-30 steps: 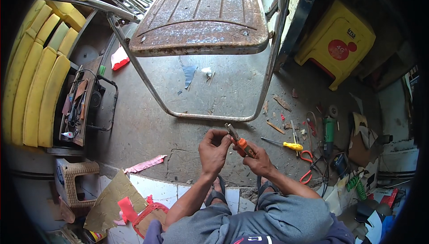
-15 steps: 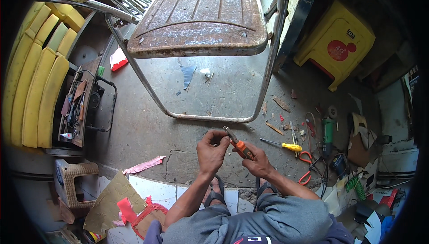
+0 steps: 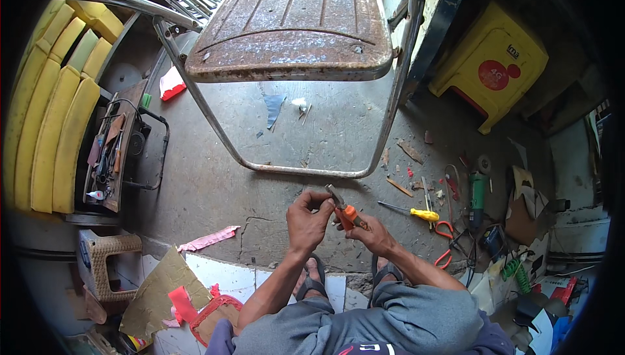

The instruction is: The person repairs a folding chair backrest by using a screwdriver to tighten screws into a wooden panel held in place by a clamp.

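Note:
My right hand (image 3: 368,234) is wrapped round the orange handles of a pair of pliers (image 3: 350,213), whose metal jaws point up and to the left. Close beside the jaws, my left hand (image 3: 308,218) is closed in a pinch; whatever its fingertips hold is too small to make out. Beyond both hands stands a metal folding chair (image 3: 293,26) with a rusty, worn seat and tubular legs. Its lower crossbar lies on the floor just ahead of my fingers.
To the right lie a yellow-handled screwdriver (image 3: 424,214), red-handled scissors (image 3: 444,230) and a green angle grinder (image 3: 478,199). A yellow plastic stool (image 3: 495,62) stands farther back. Yellow foam pads (image 3: 55,134) are stacked at left, near a tool tray (image 3: 111,160). Cardboard (image 3: 156,293) lies near left.
The pliers' handles have turned slightly in my right hand, which has shifted a little. My left hand keeps its pinch at nearly the same spot.

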The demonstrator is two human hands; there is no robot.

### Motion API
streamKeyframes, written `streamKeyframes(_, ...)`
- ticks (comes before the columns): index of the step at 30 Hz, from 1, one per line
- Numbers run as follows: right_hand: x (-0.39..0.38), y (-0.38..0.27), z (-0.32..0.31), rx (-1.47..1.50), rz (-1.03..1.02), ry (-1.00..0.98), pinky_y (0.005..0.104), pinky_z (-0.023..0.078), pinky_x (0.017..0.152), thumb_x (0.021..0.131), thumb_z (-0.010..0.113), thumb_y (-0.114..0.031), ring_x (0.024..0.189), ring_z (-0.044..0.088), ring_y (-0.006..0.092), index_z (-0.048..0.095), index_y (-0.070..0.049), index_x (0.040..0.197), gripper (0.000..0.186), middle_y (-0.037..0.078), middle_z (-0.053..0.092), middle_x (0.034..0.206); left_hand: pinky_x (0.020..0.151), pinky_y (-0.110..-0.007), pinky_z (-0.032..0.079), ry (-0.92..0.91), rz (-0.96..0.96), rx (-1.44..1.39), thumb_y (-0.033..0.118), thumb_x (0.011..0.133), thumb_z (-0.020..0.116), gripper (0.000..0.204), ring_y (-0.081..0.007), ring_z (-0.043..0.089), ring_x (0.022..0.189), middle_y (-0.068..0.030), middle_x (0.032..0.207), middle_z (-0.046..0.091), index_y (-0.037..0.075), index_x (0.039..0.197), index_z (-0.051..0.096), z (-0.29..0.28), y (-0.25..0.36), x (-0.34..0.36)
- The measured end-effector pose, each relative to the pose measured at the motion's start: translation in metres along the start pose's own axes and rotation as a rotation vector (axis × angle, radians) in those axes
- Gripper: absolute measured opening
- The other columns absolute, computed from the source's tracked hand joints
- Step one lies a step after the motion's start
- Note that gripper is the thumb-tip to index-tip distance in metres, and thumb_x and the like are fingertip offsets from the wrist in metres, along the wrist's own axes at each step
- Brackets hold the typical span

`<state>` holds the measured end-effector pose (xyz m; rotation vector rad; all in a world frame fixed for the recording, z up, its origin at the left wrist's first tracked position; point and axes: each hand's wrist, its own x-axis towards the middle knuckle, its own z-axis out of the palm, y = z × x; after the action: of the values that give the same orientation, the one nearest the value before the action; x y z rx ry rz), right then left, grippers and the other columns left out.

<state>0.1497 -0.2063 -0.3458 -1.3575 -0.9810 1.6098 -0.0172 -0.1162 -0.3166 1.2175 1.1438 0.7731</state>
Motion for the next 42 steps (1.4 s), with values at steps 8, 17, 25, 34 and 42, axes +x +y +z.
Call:
streamKeyframes(8,-0.002,0.011,0.002,-0.311,0.039,0.087,0.0318,0.051,0.071,0.08,0.057,-0.011,0.079,0.061,0.014,0.06,-0.002,0.11,0.032,0.004,0.062,0.086,0.084,-0.03,0.058,-0.027,-0.031,0.015,0.007,0.094,0.067,0.018,-0.0178,0.07,0.089,-0.0144,0.097,0.071,-0.008,0.104,0.063,0.001,-0.013,0.001)
streamKeyframes(17,-0.002,-0.006,0.001,-0.156,0.129,0.009,0.0355,0.05,0.097,0.083,0.056,-0.008,0.108,0.063,0.0217,0.05,-0.009,0.144,0.062,0.013,0.067,0.117,0.085,-0.031,0.06,0.065,-0.077,-0.302,0.006,0.095,0.066,0.016,-0.0177,0.07,0.09,-0.0131,0.098,0.069,-0.007,0.103,0.061,0.004,-0.007,0.001)
streamKeyframes(25,0.0,-0.002,0.009,-0.238,0.013,0.075,0.0375,0.052,0.089,0.082,0.06,-0.013,0.095,0.068,0.0257,0.037,-0.009,0.153,0.075,0.016,0.068,0.107,0.083,-0.028,0.055,0.165,-0.046,-0.256,0.009,0.094,0.069,0.015,-0.014,0.067,0.087,-0.0103,0.094,0.069,-0.002,0.101,0.062,0.011,-0.016,-0.004)
streamKeyframes(34,-0.001,-0.001,0.012,-0.278,-0.029,0.1,0.0399,0.052,0.091,0.082,0.06,-0.015,0.098,0.068,0.0299,0.037,-0.009,0.153,0.075,0.019,0.068,0.109,0.082,-0.027,0.052,0.183,-0.08,-0.303,0.009,0.093,0.071,0.015,-0.0125,0.065,0.086,-0.0089,0.093,0.069,-0.002,0.1,0.065,0.015,-0.011,-0.008)
streamKeyframes(42,-0.002,-0.006,0.016,-0.169,-0.001,0.082,0.0386,0.053,0.092,0.086,0.057,-0.012,0.106,0.068,0.0256,0.041,-0.007,0.149,0.066,0.017,0.069,0.113,0.076,-0.027,0.052,0.202,-0.109,-0.426,0.007,0.094,0.069,0.015,-0.0138,0.065,0.083,-0.0093,0.091,0.069,-0.003,0.103,0.063,0.021,-0.021,-0.009)
